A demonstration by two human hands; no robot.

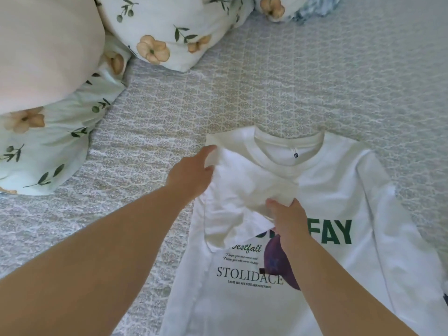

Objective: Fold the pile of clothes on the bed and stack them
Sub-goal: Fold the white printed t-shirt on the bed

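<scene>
On the patterned bed cover (266, 88), a white printed T-shirt (339, 190) lies face up while the left hand (191, 173) grips its shoulder and the right hand (286, 214) pinches the folded-in sleeve, which could bunch or slip loose if released unevenly.

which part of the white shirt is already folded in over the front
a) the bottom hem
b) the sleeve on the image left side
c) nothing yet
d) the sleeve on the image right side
b: the sleeve on the image-left side lies across the white shirt, with the left hand at that shoulder and the right hand pinching the cuff end.
</scene>
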